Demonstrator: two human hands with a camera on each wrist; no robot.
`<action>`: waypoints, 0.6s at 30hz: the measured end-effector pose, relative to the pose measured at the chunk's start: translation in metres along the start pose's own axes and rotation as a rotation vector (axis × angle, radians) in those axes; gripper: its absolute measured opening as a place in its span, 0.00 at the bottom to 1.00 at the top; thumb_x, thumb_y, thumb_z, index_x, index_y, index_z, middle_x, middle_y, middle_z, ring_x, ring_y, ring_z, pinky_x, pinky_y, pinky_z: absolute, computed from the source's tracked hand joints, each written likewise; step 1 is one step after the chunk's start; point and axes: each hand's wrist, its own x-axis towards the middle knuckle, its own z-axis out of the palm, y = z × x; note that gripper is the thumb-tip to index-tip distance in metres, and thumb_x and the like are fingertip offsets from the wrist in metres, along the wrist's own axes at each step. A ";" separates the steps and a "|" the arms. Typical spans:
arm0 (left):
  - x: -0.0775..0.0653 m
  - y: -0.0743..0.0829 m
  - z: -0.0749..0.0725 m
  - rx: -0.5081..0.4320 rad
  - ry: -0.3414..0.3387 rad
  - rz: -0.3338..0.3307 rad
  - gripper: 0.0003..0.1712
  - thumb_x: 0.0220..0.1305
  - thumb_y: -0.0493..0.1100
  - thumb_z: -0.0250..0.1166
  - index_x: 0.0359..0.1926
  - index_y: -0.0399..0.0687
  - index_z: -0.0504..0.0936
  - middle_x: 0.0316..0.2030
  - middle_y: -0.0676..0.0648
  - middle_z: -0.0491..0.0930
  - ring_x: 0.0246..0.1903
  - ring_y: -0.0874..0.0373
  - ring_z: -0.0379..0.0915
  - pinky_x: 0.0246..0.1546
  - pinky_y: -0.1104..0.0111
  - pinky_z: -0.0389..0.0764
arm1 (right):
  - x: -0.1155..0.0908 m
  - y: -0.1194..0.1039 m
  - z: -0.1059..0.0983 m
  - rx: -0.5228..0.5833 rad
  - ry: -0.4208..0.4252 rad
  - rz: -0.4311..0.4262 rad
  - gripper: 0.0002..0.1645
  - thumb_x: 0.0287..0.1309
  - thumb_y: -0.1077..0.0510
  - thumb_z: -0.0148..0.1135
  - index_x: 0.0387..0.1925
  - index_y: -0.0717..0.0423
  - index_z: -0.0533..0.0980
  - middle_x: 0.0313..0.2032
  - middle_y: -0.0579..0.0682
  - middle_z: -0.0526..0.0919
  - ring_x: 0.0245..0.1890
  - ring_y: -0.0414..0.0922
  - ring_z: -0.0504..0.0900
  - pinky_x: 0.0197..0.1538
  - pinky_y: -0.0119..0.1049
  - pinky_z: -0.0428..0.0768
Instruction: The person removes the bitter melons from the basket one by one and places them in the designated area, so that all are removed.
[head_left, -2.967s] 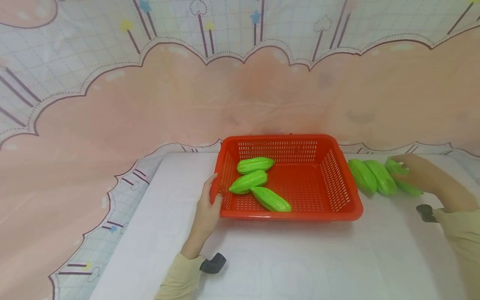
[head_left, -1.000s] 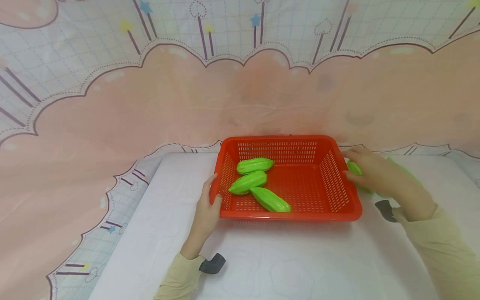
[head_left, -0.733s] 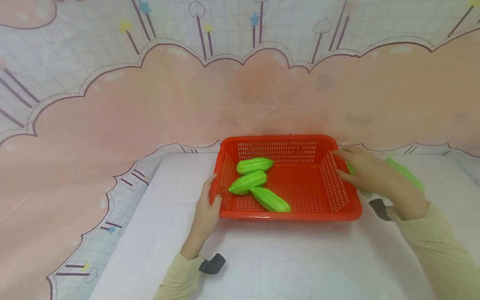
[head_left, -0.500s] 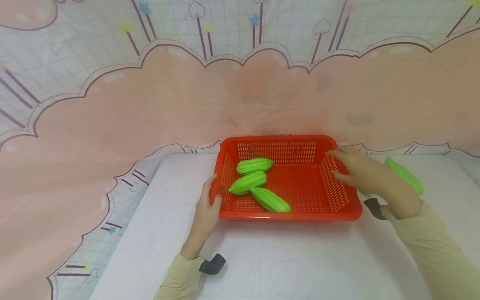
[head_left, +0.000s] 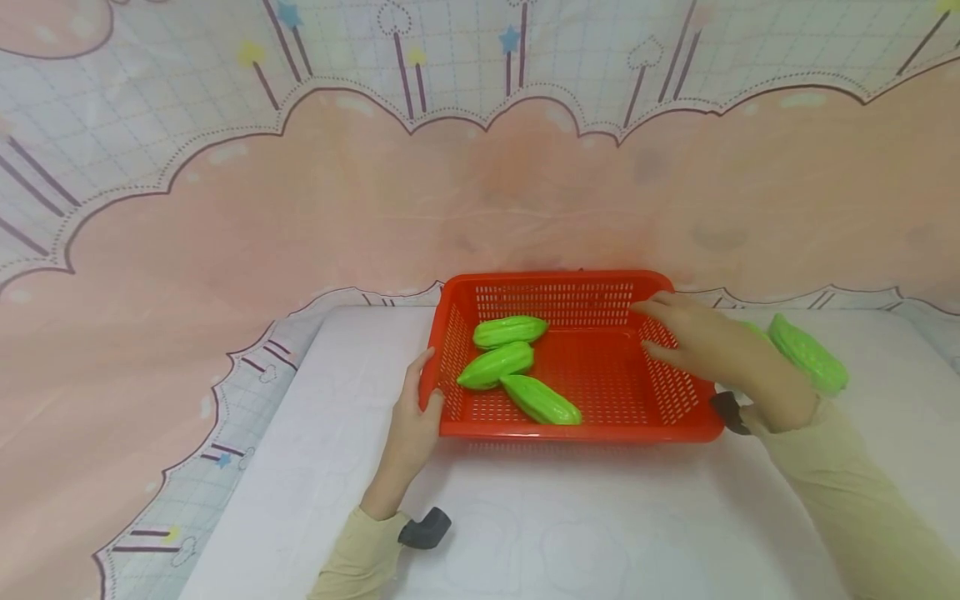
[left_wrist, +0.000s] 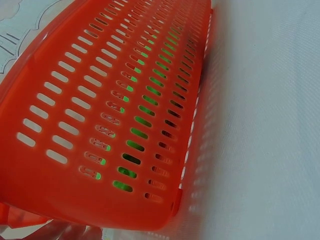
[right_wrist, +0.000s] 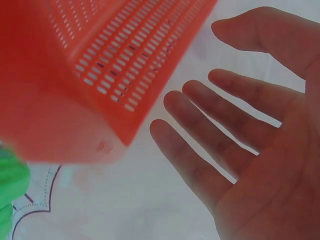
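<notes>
My left hand (head_left: 415, 417) grips the left rim of the red plastic basket (head_left: 577, 431), thumb on the inner side. Inside the basket, toward its left, lie three green ribbed gourd-like pieces (head_left: 495, 364). Over the basket's right rim hovers my right hand (head_left: 701, 337), fingers spread and holding nothing, as the right wrist view also shows. On the table to the right lies another green ribbed piece (head_left: 810, 354); a second one (head_left: 756, 331) is mostly hidden behind the right forearm. Through the slots of the basket wall (left_wrist: 75, 100), green shows in the left wrist view.
A white cloth-covered table (head_left: 570, 517) lies under the basket. Behind it hangs a pink and white patterned curtain (head_left: 525, 192). Dark wrist-camera mounts (head_left: 425, 528) sit at both cuffs.
My right hand has moved left from the rightmost green piece outside the basket to over the basket's right rim. The left hand and the basket have stayed put.
</notes>
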 end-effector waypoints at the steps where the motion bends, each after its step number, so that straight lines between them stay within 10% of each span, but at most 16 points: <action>1: 0.000 0.000 0.000 0.000 0.000 0.000 0.35 0.71 0.35 0.48 0.76 0.58 0.56 0.69 0.40 0.65 0.44 0.46 0.76 0.44 0.58 0.82 | 0.001 -0.001 0.000 0.002 -0.004 0.004 0.33 0.61 0.57 0.64 0.65 0.65 0.69 0.55 0.61 0.77 0.54 0.57 0.77 0.56 0.56 0.79; 18: 0.001 -0.001 0.000 0.004 -0.001 0.001 0.34 0.72 0.35 0.48 0.76 0.58 0.56 0.68 0.40 0.67 0.44 0.46 0.77 0.43 0.59 0.83 | 0.014 -0.016 0.006 0.027 -0.041 -0.033 0.32 0.62 0.57 0.63 0.65 0.67 0.69 0.62 0.67 0.72 0.63 0.64 0.69 0.61 0.60 0.74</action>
